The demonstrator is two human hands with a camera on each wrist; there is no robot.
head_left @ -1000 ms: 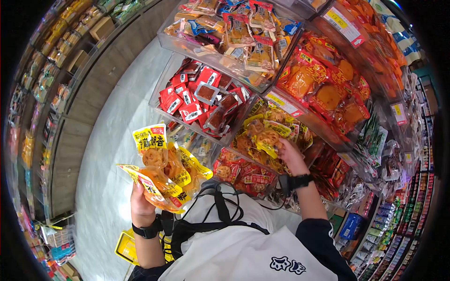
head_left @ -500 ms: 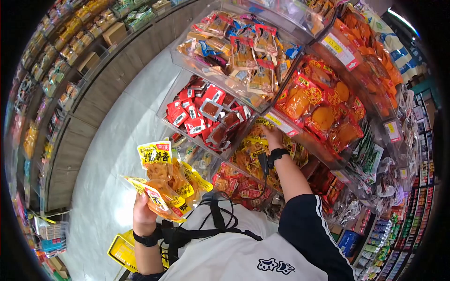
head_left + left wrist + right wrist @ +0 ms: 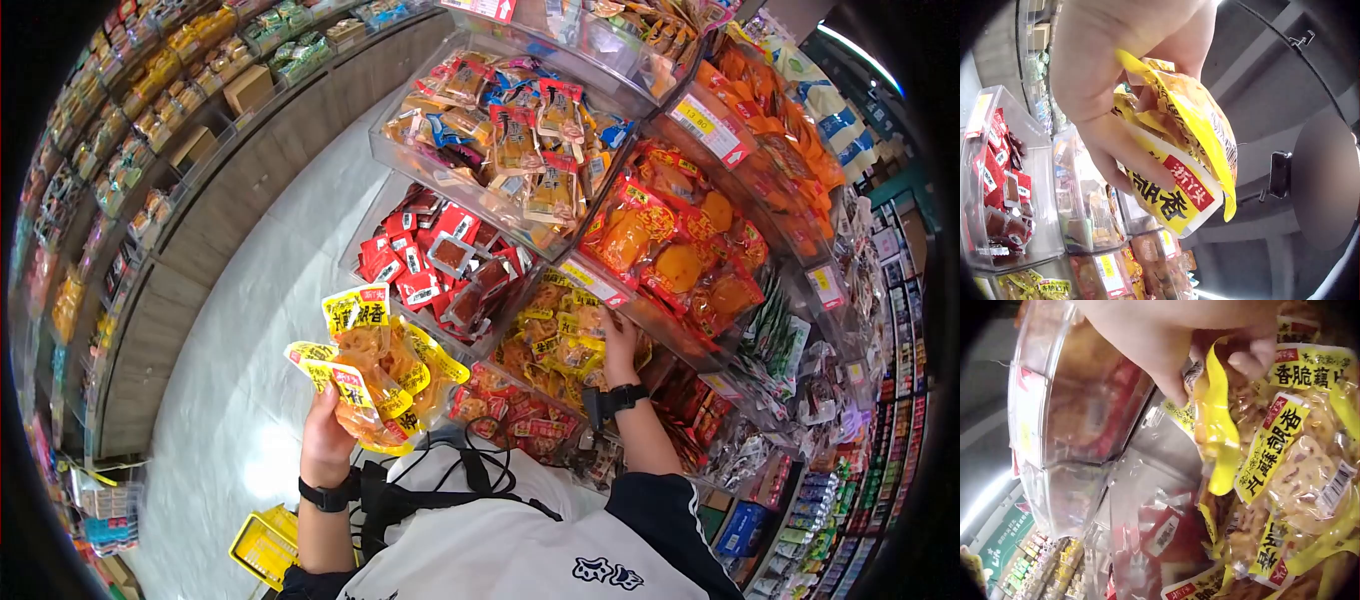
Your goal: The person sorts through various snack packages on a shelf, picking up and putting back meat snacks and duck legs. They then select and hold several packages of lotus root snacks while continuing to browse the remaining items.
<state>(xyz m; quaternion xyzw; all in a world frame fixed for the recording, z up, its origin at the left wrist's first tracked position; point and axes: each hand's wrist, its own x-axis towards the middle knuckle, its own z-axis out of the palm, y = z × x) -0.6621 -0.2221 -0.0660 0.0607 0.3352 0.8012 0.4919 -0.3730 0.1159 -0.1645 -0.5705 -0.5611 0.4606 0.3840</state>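
My left hand (image 3: 325,432) grips several clear-and-yellow packets of lotus root slices (image 3: 395,375), fanned out above the floor. In the left wrist view, the fingers (image 3: 1124,150) wrap around a packet's printed yellow-and-white top (image 3: 1169,190). My right hand (image 3: 620,345) reaches into a clear bin of similar lotus root packets (image 3: 545,345), at its right side. Seen from the right wrist, its curled fingers pinch one packet by the yellow edge (image 3: 1219,425), beside more packets (image 3: 1304,469) lying loose. Part of the pinched packet is hidden behind the hand.
Neighbouring clear bins hold small red packets (image 3: 430,255), brown snack packs (image 3: 520,130) and red-orange packs (image 3: 670,245). A bin wall with a price label (image 3: 592,280) stands just beyond my right hand. A yellow basket (image 3: 265,545) sits at lower left, and shelves curve along the left.
My right hand went from a packet at the bin's middle to its far left corner, then back to the right side. My left hand shifted slightly right with its packets.
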